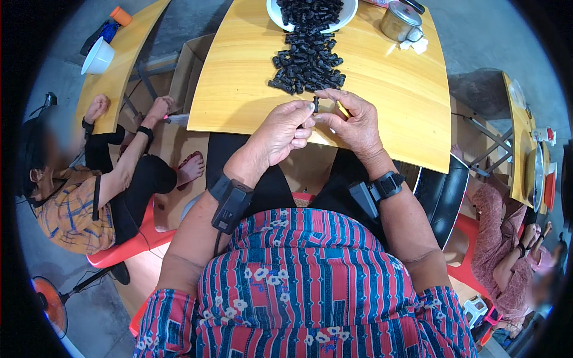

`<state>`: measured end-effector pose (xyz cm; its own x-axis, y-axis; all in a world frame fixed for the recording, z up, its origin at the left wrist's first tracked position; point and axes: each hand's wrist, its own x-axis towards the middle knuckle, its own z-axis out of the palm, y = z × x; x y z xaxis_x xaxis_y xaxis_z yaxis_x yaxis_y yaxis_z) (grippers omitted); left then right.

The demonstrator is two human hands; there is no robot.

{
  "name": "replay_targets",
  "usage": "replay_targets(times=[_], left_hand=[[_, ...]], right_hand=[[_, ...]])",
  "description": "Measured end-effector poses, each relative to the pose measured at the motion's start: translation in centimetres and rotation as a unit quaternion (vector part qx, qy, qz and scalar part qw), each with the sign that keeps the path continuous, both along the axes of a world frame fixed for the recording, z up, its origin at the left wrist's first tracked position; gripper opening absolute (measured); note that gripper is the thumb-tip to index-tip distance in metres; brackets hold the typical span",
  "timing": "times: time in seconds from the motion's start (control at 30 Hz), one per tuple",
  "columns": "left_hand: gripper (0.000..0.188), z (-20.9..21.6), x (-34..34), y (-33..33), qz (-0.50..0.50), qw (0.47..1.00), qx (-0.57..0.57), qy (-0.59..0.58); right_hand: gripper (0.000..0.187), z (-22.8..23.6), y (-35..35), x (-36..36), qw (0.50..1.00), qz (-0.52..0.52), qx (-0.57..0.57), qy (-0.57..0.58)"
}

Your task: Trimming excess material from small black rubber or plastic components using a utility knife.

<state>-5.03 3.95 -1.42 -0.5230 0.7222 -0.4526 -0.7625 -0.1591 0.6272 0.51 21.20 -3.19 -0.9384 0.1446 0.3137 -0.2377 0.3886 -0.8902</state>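
Note:
Above the table's near edge, my left hand (280, 132) is closed, pinching a small black plastic part (316, 104) upright between thumb and fingertips. Beside it my right hand (353, 119) curls round a thin yellow-handled tool (343, 109); its working end is hidden. The thumb and forefinger of that hand come close to the black part, and whether they touch it I cannot tell. Just beyond both hands lies a heap of similar black parts (307, 62), stretching back to a white basin (348, 22) piled with more of them.
A metal lidded pot (401, 22) stands at the wooden table's (394, 101) far right, with crumpled white tissue (416, 46) beside it. To the left, a person (77, 203) sits at another table with a white bowl (98, 56). Another person (501, 256) sits at the right.

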Motion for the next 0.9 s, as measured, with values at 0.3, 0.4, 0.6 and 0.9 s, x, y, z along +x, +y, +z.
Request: replay_targets(times=[0.3, 0.4, 0.6, 0.9], left_hand=[[0.015, -0.1, -0.1, 0.3, -0.019, 0.999, -0.008, 0.025], [0.015, -0.1, -0.1, 0.3, -0.02, 0.999, -0.004, 0.027], [0.018, 0.3, -0.1, 0.9, -0.013, 0.994, -0.067, 0.09], [0.019, 0.4, -0.5, 1.2, 0.006, 0.994, -0.086, 0.068]], right_hand=[[0.039, -0.4, 0.1, -0.2, 1.0, 0.011, 0.018, -0.009], [0.038, -0.3, 0.1, -0.3, 1.0, 0.011, 0.02, -0.017], [0.041, -1.0, 0.3, -0.6, 1.0, 0.004, 0.015, -0.005], [0.042, -1.0, 0.3, -0.9, 1.0, 0.002, 0.02, -0.012]])
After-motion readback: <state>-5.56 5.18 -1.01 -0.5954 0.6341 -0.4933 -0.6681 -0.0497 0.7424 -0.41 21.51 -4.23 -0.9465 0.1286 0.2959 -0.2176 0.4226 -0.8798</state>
